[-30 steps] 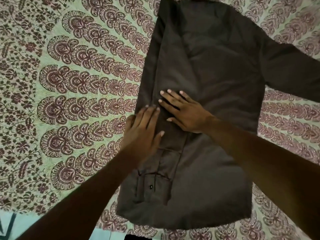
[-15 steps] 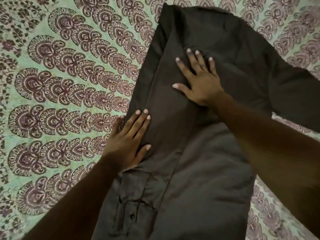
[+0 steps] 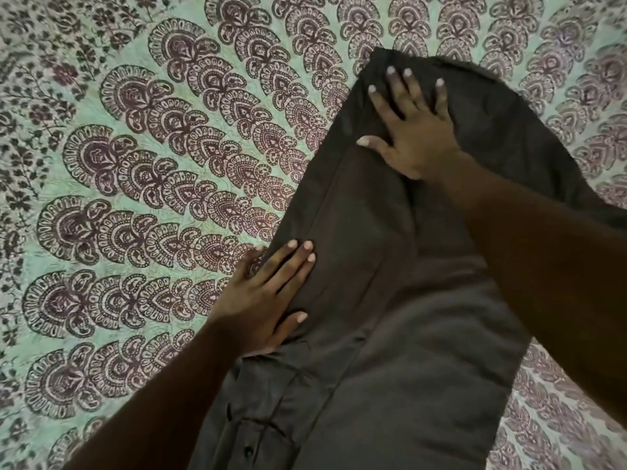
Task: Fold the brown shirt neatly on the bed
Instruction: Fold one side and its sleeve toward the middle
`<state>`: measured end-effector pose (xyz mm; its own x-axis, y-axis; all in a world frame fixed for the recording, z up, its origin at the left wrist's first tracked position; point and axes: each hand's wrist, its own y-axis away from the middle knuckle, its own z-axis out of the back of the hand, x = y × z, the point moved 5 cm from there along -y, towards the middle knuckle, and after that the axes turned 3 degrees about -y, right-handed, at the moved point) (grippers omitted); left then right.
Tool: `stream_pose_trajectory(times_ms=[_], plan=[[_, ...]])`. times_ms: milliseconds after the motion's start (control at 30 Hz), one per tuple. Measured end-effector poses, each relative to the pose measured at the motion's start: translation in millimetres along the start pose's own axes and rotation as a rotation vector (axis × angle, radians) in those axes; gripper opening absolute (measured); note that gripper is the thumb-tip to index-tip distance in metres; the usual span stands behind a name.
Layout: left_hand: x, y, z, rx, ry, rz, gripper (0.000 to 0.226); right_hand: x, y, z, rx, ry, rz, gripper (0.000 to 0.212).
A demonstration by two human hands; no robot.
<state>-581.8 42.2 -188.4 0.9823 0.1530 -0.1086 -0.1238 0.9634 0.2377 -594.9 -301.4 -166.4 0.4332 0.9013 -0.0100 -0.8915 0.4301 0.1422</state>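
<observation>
Currently brown shirt pressed flat on patterned bedspread: left hand at folded edge, right hand near top, fingers straight.

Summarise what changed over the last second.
The right hand slid flat up the shirt, away from the left hand, to near its top edge. Nothing gripped or released. The left hand stays pressed flat on the shirt's left fold; shirt stays on the bed.

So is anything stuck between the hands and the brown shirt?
No, nothing visible. The right hand lies flat on the dark brown cloth shirt near its far end, and the left hand presses its left edge, partly resting on the green patterned bedspread.
</observation>
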Motion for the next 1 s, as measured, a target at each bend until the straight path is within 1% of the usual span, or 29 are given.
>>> stream_pose_trajectory(times_ms=[67,100,167,200,233,267,367,433,500,567,633,700,767,867,900,933,1000], plan=[[0,1,0,0.007,0.016,-0.003,0.085,19,6,7,-0.051,-0.016,-0.026,0.092],[0,1,0,0.005,0.022,-0.007,0.085,33,16,7,-0.05,-0.006,0.029,0.094],[-1,1,-1,0.012,0.035,-0.01,0.086,58,43,-6,0.012,0.027,0.23,0.094],[0,1,0,0.009,0.037,-0.008,0.086,63,54,-14,0.049,0.038,0.29,0.095],[0,2,0,0.003,0.032,-0.003,0.086,61,55,-20,0.072,0.031,0.289,0.095],[1,1,0,-0.003,0.028,-0.001,0.086,54,48,-21,0.079,0.002,0.237,0.096],[0,2,0,-0.016,0.023,-0.002,0.086,26,16,-15,0.054,-0.081,-0.03,0.096],[-1,2,0,-0.02,0.029,0.0,0.086,25,9,-7,0.019,-0.082,-0.118,0.095],[-1,3,1,-0.013,0.034,0.003,0.085,46,23,1,-0.026,-0.094,-0.1,0.092],[-1,4,1,-0.011,0.037,0.007,0.085,78,58,-1,-0.056,-0.122,-0.029,0.087],[-2,4,1,-0.021,0.038,0.006,0.084,105,109,-15,-0.039,-0.153,0.025,0.082],[-2,5,0,-0.043,0.033,0.003,0.083,115,160,-33,0.003,-0.121,0.031,0.079],[-3,7,0,-0.058,0.025,0.001,0.083,100,189,-46,0.022,-0.105,-0.073,0.076],[-5,8,4,-0.064,0.029,-0.001,0.081,63,201,-46,0.001,-0.183,-0.37,0.079],[-6,9,6,-0.058,0.028,0.004,0.081,60,202,-43,-0.004,-0.201,-0.411,0.08],[-7,10,8,-0.053,0.033,0.015,0.08,64,202,-39,-0.012,-0.195,-0.398,0.079],[-10,19,17,-0.071,0.091,0.055,0.079,90,204,-32,-0.036,-0.162,-0.258,0.075]])
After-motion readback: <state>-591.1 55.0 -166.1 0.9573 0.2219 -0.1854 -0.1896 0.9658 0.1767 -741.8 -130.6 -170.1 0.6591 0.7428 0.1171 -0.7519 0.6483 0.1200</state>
